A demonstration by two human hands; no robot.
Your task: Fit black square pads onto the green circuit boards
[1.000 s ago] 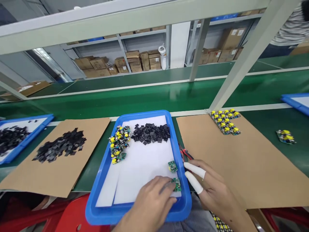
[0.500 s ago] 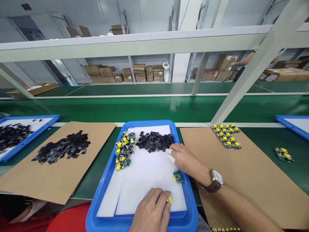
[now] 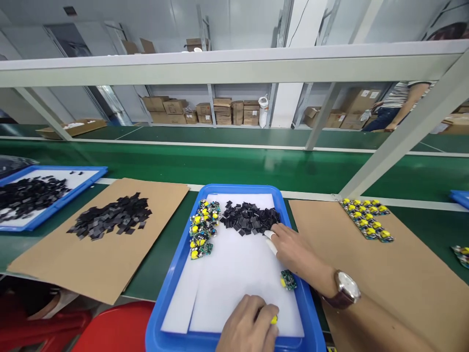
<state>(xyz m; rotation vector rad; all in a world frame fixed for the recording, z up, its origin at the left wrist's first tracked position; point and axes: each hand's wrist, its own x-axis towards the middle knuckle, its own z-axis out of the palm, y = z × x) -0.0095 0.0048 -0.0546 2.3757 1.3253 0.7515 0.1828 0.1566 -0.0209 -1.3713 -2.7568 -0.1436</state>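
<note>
A blue tray (image 3: 176, 274) lined with white foam lies in front of me. My left hand (image 3: 249, 327) rests at its near edge, fingers curled around a small circuit board with a yellow part (image 3: 273, 319). My right hand (image 3: 293, 249), with white finger cots and a wristwatch, reaches into the tray, its fingertips touching the near right edge of a pile of small black squares (image 3: 251, 217). Whether it has picked one up is hidden. A cluster of green and yellow boards (image 3: 202, 229) lies at the tray's left. One loose board (image 3: 288, 280) lies beside my right wrist.
Cardboard sheets flank the tray: the left one (image 3: 91, 264) carries black squares (image 3: 112, 221), the right one (image 3: 384, 274) a row of yellow-topped boards (image 3: 366, 220). Another blue tray (image 3: 80, 183) lies far left. A green conveyor runs behind. A person (image 3: 399, 105) works at the back right.
My right hand moved from the tray's near right rim up to the black pile. My left hand closed on the board it was touching. The camera tilted up and shifted.
</note>
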